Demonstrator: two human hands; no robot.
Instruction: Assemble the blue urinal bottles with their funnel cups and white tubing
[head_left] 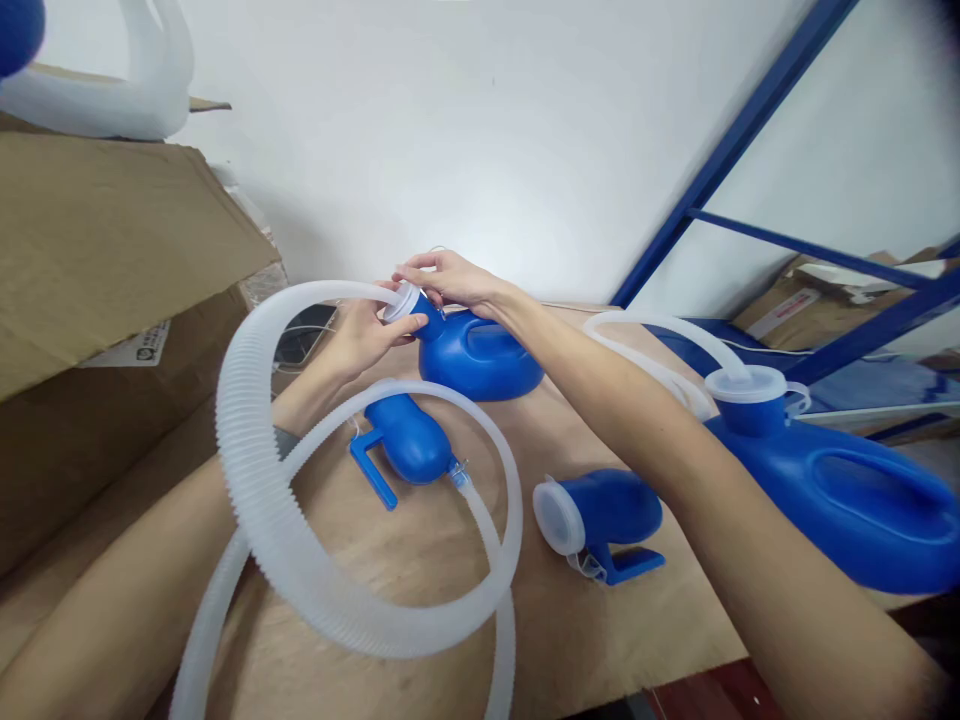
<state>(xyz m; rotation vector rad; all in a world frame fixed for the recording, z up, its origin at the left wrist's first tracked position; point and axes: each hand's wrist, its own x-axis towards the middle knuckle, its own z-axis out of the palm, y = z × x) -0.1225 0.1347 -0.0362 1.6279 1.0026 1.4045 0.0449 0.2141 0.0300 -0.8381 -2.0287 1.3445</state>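
Observation:
A blue plastic urinal bottle (480,365) with a moulded handle lies on the table, its neck tilted up to the left. My left hand (367,335) is closed around the neck, thumb in front and the other fingers partly hidden behind. At the white cap (403,302) on that neck, my right hand (454,278) has its fingers bent against the far rim; a clear strap hangs just below them. From the cap a ribbed translucent hose (247,440) loops down toward me. Under the loop lies a smaller blue bottle (416,440) with a clear fitting and tube.
Another small blue bottle (611,505) with a white lid lies right of centre. A large blue bottle (840,500) with a capped hose stands at the right edge. Cardboard boxes (112,250) rise at left; a blue metal rack (720,170) stands at right, before the white wall.

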